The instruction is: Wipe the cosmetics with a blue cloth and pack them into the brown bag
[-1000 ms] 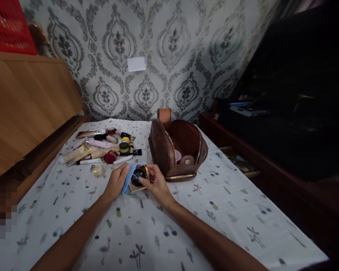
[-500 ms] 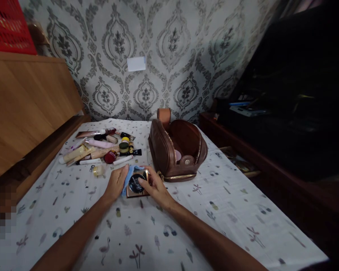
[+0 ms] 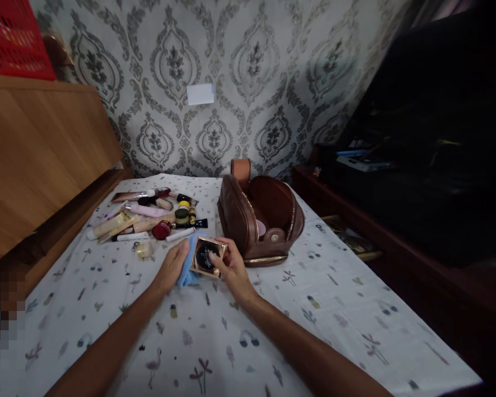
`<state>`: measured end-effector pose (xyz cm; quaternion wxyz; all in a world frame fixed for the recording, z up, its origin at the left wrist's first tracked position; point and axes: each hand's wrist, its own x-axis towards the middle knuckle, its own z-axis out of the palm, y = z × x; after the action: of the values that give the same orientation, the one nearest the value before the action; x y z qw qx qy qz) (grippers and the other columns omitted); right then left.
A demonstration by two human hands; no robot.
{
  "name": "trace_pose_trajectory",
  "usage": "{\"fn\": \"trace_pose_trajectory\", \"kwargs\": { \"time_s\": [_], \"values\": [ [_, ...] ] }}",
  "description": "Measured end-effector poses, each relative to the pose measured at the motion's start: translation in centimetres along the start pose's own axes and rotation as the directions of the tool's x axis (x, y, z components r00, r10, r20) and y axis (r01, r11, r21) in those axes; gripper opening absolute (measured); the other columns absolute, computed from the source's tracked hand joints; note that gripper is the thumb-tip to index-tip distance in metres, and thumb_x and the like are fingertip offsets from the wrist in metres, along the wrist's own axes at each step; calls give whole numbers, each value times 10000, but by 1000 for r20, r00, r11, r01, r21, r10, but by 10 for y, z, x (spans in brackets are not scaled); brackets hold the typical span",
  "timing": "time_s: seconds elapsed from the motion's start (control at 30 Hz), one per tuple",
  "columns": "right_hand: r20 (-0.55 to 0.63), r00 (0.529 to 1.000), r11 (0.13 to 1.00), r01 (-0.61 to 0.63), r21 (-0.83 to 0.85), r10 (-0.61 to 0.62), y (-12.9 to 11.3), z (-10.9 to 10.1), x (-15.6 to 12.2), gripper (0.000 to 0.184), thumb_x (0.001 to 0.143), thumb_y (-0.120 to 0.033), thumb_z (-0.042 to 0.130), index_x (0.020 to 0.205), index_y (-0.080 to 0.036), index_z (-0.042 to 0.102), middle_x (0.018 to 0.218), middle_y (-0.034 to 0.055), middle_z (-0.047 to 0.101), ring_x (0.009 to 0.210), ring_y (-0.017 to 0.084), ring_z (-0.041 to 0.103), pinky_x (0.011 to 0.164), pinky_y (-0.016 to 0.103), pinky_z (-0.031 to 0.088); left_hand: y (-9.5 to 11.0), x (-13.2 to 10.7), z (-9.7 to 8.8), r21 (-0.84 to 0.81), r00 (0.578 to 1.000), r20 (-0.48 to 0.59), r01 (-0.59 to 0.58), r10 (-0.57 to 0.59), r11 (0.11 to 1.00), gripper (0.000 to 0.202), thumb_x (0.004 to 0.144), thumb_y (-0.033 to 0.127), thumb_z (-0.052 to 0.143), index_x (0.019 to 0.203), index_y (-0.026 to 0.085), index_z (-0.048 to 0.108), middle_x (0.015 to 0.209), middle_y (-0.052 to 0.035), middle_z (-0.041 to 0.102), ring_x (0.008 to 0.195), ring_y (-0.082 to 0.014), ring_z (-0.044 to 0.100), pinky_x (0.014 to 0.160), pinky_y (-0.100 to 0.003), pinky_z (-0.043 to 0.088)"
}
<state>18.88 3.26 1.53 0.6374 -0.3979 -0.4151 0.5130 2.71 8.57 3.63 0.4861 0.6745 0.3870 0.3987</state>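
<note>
Two hands work on one gold-edged compact [image 3: 209,257] above the tablecloth [image 3: 173,339], with the brown bag [image 3: 236,220] at its two o'clock and a cluster of cosmetics [image 3: 151,224] at ten. The right hand [image 3: 233,270] pinches its three o'clock side, thumb on the black round centre; the left hand [image 3: 172,268] grips a blue cloth [image 3: 187,271] against its nine o'clock edge, fingertips hidden. It looks light, stiff, probably slick on its glossy face and breakable if dropped; the side edges seem the surest hold.
</note>
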Motion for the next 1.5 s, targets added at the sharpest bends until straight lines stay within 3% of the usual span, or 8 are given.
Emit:
{"fn": "trace_pose_trajectory", "kwargs": {
  "time_s": [0.17, 0.33, 0.47, 0.6, 0.77, 1.1, 1.27, 1.5],
  "values": [
    [-27, 999, 1000, 27, -15, -28, 3, -1, 1, 522, 776, -524, 735, 1145, -258, 480, 883, -11, 612, 747, 154, 591, 648, 263, 496, -2, -4, 5, 42, 992, 114, -63, 58, 997, 499, 939, 563, 481, 1232, 185, 623, 1118, -65, 707, 965, -210, 633, 910, -295, 487],
    [-20, 998, 995, 58, -82, -60, 3, -3, 3, 401, 830, -549, 672, 1038, -231, 543, 822, -5, 611, 740, 161, 583, 680, 280, 487, -5, 1, 2, 51, 998, 13, -63, 62, 997, 510, 934, 574, 474, 1188, 173, 661, 1112, -70, 716, 1032, -229, 630, 969, -313, 460],
    [16, 998, 993, 64, -96, -63, 4, -5, 6, 373, 793, -534, 716, 886, -206, 563, 860, 11, 630, 789, 156, 583, 707, 271, 466, -8, 5, -4, 90, 992, -94, -70, 78, 994, 513, 918, 589, 484, 1063, 150, 704, 960, -56, 727, 905, -220, 639, 855, -308, 488],
    [115, 993, 995, 4, -102, 8, 5, -7, 6, 436, 750, -460, 771, 1043, -215, 561, 824, -6, 618, 753, 149, 576, 654, 263, 438, -9, 6, -7, 85, 982, -166, -71, 84, 994, 537, 898, 627, 483, 893, 135, 698, 750, -21, 662, 696, -172, 565, 677, -273, 473],
    [259, 963, 992, -45, -119, 75, 3, -9, 4, 675, 742, -388, 784, 1315, -259, 452, 820, -23, 593, 737, 150, 567, 606, 255, 420, -6, 5, -7, 31, 975, -210, -66, 71, 997, 530, 870, 656, 509, 781, 149, 637, 676, 2, 593, 627, -142, 503, 623, -255, 445],
    [279, 950, 989, -145, -16, 143, 0, -4, 0, 699, 693, -374, 833, 1258, -289, 430, 883, -22, 626, 768, 152, 610, 682, 280, 485, -4, 6, -6, -65, 953, -302, -37, 15, 997, 508, 812, 680, 582, 674, 192, 618, 565, 5, 562, 613, -173, 532, 613, -272, 444],
    [183, 979, 993, -103, 61, 91, -3, -1, 1, 688, 696, -370, 834, 1221, -293, 396, 925, -21, 641, 851, 170, 642, 782, 319, 517, -5, 5, -5, -88, 966, -254, 35, -56, 995, 607, 845, 710, 506, 873, 144, 724, 759, -49, 707, 776, -216, 644, 762, -311, 501],
    [11, 1000, 1000, 14, 21, -15, 2, 0, 3, 697, 674, -377, 846, 1166, -283, 361, 1031, 16, 643, 902, 184, 639, 784, 328, 534, -4, 0, 7, -33, 997, -62, -43, 41, 999, 555, 916, 594, 497, 1257, 182, 644, 1139, -74, 719, 1133, -239, 626, 1043, -349, 439]
  ]
}}
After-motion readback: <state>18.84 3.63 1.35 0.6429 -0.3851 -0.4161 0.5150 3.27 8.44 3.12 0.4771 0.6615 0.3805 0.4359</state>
